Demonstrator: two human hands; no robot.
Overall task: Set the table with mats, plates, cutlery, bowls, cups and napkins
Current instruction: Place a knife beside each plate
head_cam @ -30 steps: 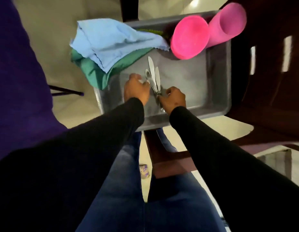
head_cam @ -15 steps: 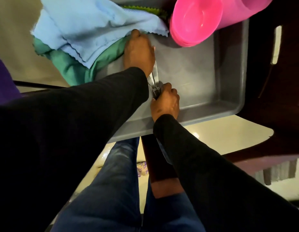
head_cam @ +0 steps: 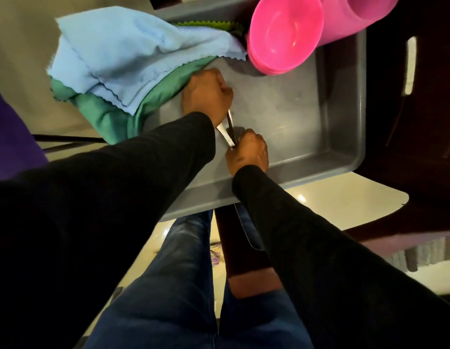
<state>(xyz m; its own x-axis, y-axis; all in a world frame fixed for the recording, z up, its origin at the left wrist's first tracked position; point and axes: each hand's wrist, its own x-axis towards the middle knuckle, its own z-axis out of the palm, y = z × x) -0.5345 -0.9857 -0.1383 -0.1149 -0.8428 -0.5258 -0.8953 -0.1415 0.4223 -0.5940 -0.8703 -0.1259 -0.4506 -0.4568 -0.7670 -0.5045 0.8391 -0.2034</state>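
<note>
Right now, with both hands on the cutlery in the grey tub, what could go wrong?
1. The cutlery is a loose bundle between the left hand and right hand; a piece might slip out.
2. The tilted pink bowls lean at the tub edge; a jolt could tip them.

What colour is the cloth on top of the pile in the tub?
Light blue cloth, seen in the head view, lying over a green one.

The left hand [head_cam: 206, 93] has drawn back from the blue napkin [head_cam: 133, 56].

Both hands [head_cam: 206, 94] gripping cutlery [head_cam: 227, 133], grey tub [head_cam: 344, 102]
</note>
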